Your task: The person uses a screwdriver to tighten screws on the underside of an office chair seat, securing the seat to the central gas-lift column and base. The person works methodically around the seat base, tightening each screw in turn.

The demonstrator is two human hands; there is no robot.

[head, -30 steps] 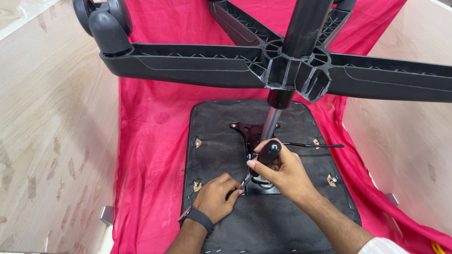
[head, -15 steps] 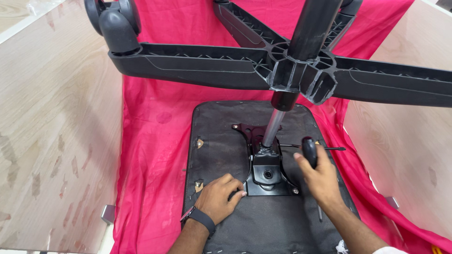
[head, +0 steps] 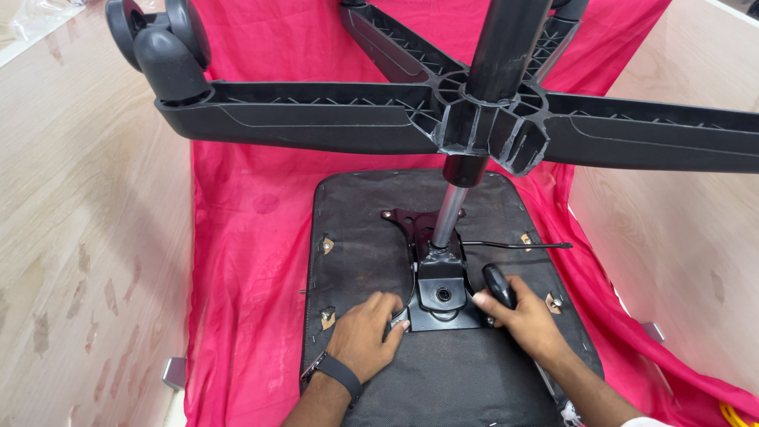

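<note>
Head view: our left hand (head: 364, 334) presses the metal plate (head: 440, 296) flat; our right hand (head: 528, 323), wrapped round the black screwdriver handle (head: 498, 285), should keep it straight.

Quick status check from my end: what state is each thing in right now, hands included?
Chair seat: upside down, flat on the red cloth.
Star base: raised on the gas lift column, casters up.
Mechanism plate: sits on the seat underside.
Lever rod: sticks out sideways, to the right in the picture.
Left hand: pressed at the plate's left edge.
Right hand: closed around a black tool handle.
</note>
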